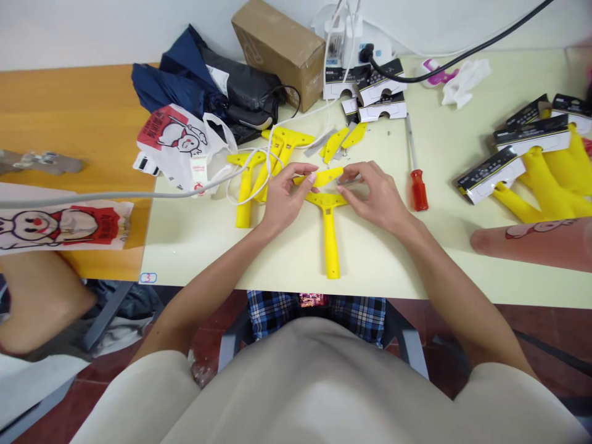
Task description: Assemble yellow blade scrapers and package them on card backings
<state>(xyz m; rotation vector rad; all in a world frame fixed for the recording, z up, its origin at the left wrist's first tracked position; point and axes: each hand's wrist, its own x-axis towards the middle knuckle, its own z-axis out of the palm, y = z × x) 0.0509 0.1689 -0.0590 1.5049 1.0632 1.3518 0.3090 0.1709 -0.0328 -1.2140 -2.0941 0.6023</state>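
Two bare hands are busy here, a left hand (287,196) and a right hand (378,196). I count four loose yellow T-shaped handles (331,243) and three flat yellow pieces (329,177), one of those in the left hand. There is one red-handled screwdriver (419,190), one cardboard box (280,49), one pink cylinder (531,245), one black plug (366,53) and two white chargers (334,42). Black-and-white cards (491,175) come to at least four mid-table and four on the right, where yellow tools (546,185) overlap too much to count.

A plain white wall (92,31) backs a pale desk (383,271), with an orange-brown desk (104,132) adjoining at left; below, a grey chair (413,348) stands on red floor tiles (90,390).
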